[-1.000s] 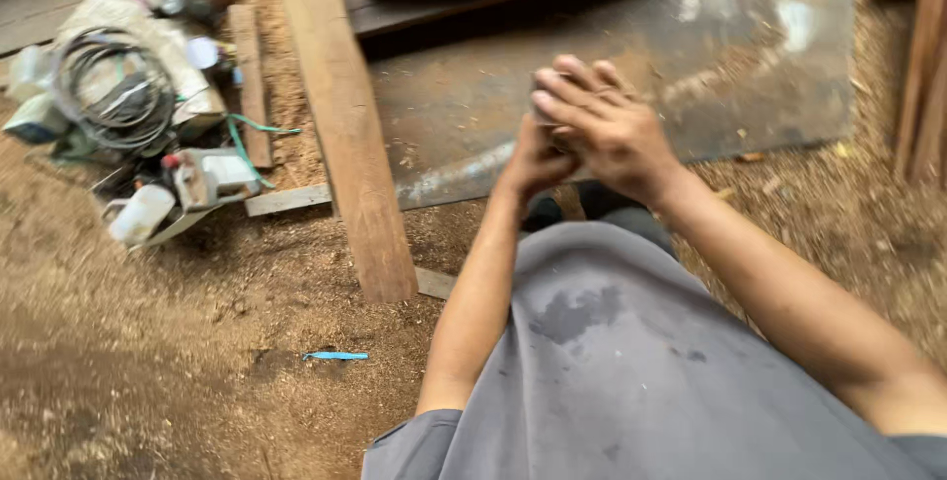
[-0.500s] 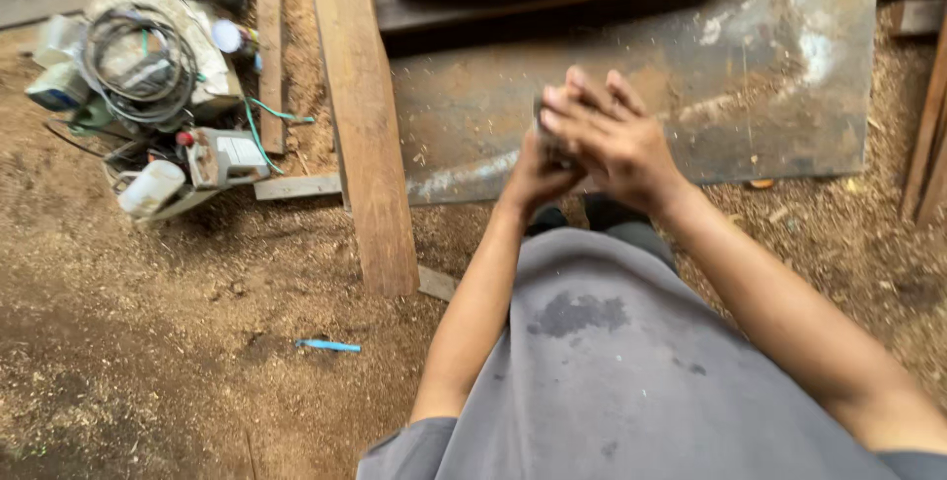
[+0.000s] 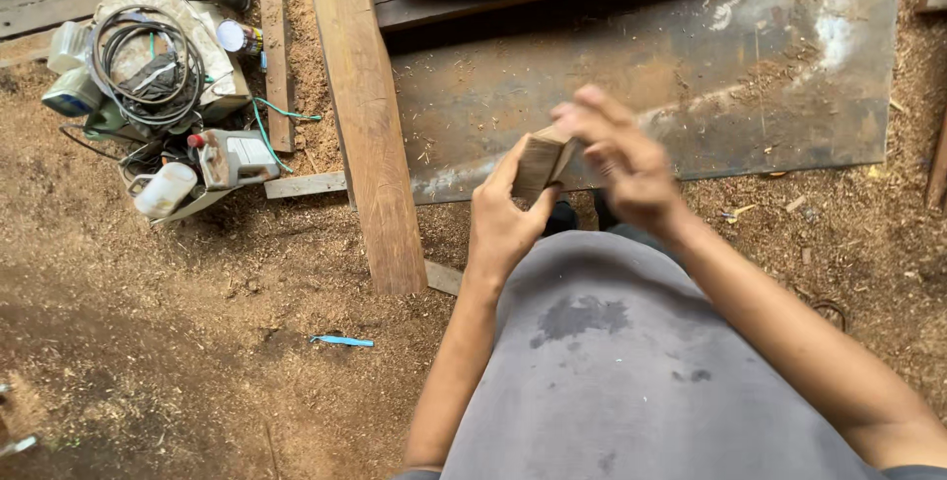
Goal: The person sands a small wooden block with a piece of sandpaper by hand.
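Observation:
I look down over my grey shirt at both hands held in front of me. My left hand grips a small brown wooden block from below, thumb on one side, fingers on the other. Blurred by motion, my right hand sits at the block's upper right edge with its fingers over the top; whether it grips the block I cannot tell.
A long wooden plank lies on the sawdust floor to the left. A dark metal sheet lies ahead. At far left sits a pile with coiled cable, bottles and a tool. A blue pen-like stick lies on the sawdust.
My hands were pressed together over the block; now they have parted, the block shows in my left hand, and my right hand has shifted to its upper right.

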